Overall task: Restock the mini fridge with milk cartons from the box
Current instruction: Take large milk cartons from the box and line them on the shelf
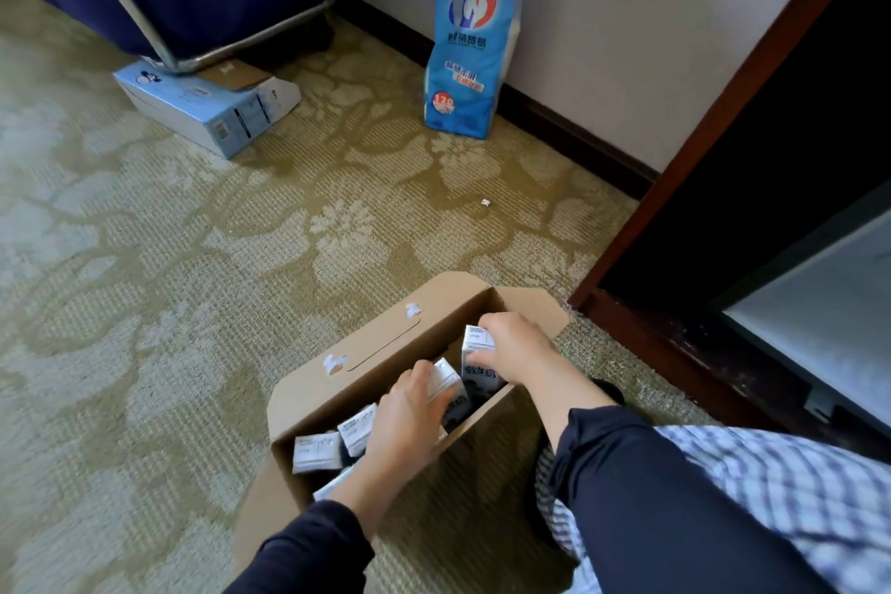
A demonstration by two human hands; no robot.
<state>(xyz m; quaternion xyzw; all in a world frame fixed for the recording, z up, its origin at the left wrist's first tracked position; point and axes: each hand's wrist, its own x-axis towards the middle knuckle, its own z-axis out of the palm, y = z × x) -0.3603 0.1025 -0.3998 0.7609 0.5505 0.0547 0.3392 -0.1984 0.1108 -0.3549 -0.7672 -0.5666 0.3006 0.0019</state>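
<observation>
Milk cartons (318, 451) sit loose in the box (385, 342), 6 o'clock. Your left hand (410, 420) curls its fingers (422, 374) round one; right hand (516, 347) grips another. Fridge (815, 333), 3 o'clock, contents hidden; restocking likely early.

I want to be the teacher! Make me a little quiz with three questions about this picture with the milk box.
1. True or false: the left hand holds nothing.
2. Where are the loose milk cartons? A) on a shelf B) in the cardboard box C) on the carpet
3. Fill in: the tall blue package leans against the ____.

Key: 1. False, it grips a milk carton. 2. B. 3. wall.
</observation>
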